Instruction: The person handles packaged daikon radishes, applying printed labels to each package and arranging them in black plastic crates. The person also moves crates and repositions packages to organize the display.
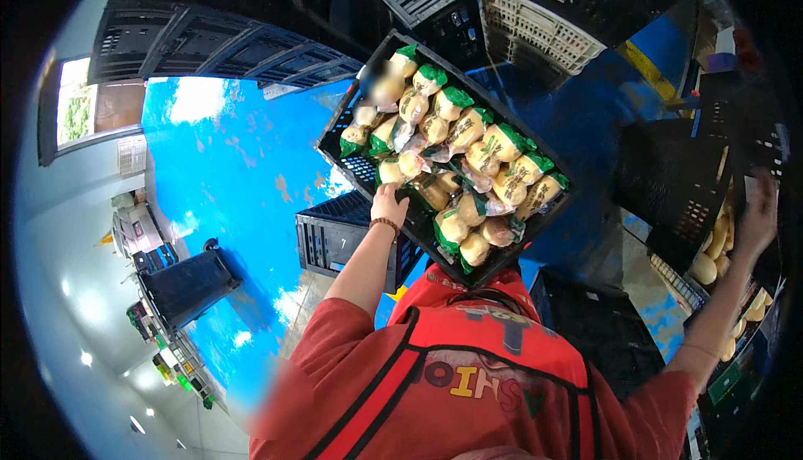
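A black plastic crate [535, 230] is tilted in front of me, filled with bagged pale-yellow produce [464, 134] that looks like butternut squash. The clear bags have green ends and dark print. My left hand [390, 205] is closed over the crate's near left rim, thumb on top. Far out to the right, my right hand [759, 213] is raised with its fingers stretched out, beside a small white sheet [757, 188]. Loose pale squash [718, 238] lies in a dark crate next to that forearm. Whether the fingers touch the sheet is unclear.
Another black crate [322, 242] stands below the held one, left of my legs. Stacked black crates [209, 42] and a pale slatted crate [535, 29] line the far side. A dark wheeled bin [188, 284] stands at left on the blue floor [209, 167].
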A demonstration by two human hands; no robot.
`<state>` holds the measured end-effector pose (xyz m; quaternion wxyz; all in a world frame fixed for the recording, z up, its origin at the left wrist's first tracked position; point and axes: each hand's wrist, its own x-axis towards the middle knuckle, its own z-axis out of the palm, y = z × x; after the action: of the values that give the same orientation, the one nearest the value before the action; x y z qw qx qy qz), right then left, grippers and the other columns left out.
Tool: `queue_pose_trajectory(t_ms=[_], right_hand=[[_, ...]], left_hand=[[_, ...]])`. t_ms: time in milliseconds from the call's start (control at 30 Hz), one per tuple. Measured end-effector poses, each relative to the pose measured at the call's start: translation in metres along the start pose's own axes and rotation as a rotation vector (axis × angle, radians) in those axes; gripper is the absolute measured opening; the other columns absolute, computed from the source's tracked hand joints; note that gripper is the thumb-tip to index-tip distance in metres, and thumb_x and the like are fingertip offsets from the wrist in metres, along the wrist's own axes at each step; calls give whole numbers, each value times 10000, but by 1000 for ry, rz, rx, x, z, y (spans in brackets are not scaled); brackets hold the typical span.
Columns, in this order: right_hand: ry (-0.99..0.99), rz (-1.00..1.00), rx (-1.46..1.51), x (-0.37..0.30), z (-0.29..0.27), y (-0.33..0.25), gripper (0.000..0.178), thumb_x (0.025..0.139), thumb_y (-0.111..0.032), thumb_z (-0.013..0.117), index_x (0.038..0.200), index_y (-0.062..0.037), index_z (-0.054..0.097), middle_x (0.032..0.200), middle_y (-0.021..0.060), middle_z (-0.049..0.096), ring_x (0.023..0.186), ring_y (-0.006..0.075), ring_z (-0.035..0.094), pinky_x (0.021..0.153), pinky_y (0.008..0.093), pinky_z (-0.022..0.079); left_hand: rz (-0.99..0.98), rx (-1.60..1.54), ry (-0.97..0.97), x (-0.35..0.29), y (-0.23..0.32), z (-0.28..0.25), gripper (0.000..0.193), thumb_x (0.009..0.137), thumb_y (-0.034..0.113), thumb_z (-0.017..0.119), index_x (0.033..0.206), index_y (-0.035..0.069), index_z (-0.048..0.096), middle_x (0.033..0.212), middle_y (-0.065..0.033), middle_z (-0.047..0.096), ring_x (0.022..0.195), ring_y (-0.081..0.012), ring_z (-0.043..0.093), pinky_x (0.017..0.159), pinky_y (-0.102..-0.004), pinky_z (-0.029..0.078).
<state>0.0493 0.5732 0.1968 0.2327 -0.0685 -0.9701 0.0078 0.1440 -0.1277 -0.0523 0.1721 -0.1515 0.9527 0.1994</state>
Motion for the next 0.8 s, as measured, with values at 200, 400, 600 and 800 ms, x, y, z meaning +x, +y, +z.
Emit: queue_pose_trajectory(t_ms=[200,400,600,800], right_hand=[[-667,-219,656,-180,86,-271,175,773,-130,658,943,-94,640,895,116,657,813,303,624,713,382,513],[-957,-27,974,-266,100,-379,194,762,-124,664,931,-34,631,822,137,649,773,305,626,689,382,497],[-1006,245,1059,-268,116,-405,213,782,-120,650,963,-12,623,810,135,663,749,265,653,676,343,504],[-1174,346,1161,-257,122,-424,226,825,-99,636,1020,11,608,864,114,663,774,175,654,712,285,510]], left_hand=[[157,137,271,64,-29,17,549,772,148,631,1276,77,425,1360,-157,390,1160,-356,463,941,-417,425],[-84,388,-162,133,-21,-28,207,833,153,573,1023,72,573,1041,-144,610,968,-331,595,815,-425,493],[406,319,-58,117,-24,-69,174,802,245,619,809,71,608,956,-78,589,984,-296,543,808,-410,455],[1,-1018,-115,52,-25,-98,277,854,137,600,1100,10,612,1152,-102,587,1033,-221,550,888,-363,444]])
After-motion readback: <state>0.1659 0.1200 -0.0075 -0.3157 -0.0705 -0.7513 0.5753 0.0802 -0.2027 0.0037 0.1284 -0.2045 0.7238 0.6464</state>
